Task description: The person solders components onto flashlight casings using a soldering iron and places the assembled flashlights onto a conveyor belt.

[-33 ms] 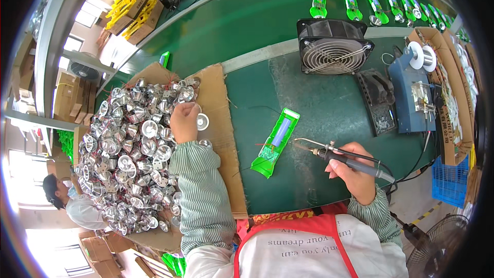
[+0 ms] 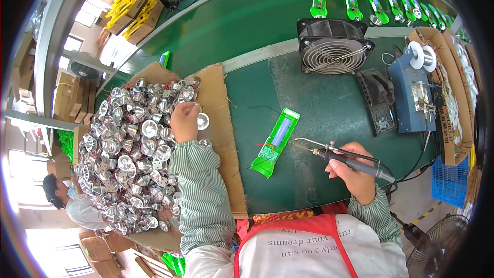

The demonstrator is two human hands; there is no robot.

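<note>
My right hand (image 2: 355, 172) is wrapped round a soldering iron (image 2: 350, 162) with a thin curved metal tube beside its tip. The tip points left toward a green lamp housing (image 2: 278, 141) on the bench and stays apart from it. In that housing sit a blue-grey cylindrical battery and a small green circuit board, with thin wires sticking out. My left hand (image 2: 185, 122) is at the right edge of a large heap of silvery reflector cups (image 2: 128, 149), fingers pinched together; what they grip is hidden. A white-rimmed reflector cup (image 2: 203, 121) lies right beside that hand.
A cardboard sheet (image 2: 226, 149) lies under the heap's right side. A black fan (image 2: 337, 54) stands beyond the housing. Right of it are a black iron stand (image 2: 378, 103) and a blue machine (image 2: 406, 92) with wire spools. Several green housings line the far belt. A co-worker (image 2: 77, 206) is at left.
</note>
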